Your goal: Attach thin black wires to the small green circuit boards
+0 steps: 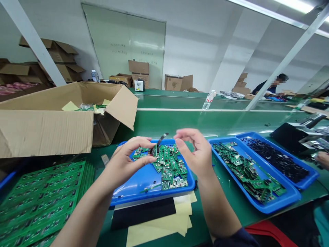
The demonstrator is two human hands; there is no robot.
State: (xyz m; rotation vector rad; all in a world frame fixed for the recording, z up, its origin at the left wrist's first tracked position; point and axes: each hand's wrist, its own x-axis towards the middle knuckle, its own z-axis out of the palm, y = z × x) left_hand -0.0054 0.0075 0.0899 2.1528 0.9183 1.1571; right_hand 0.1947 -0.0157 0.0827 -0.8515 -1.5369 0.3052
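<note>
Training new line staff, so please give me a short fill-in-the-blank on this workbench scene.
1. The plastic tray beneath the left hand and right hand, holding small green circuit boards, is coloured ____.
2. The far right tray holds small ____ parts.
3. The open box left of the hands is made of ____.

Missing words: blue; black; cardboard.

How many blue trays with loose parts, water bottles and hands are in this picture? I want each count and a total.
Blue trays: 3 (middle tray, right tray, far-right tray)
Water bottles: 2 (near bottle, far bottle)
Hands: 3 (left hand, right hand, co-worker's hand)
Total: 8
</note>
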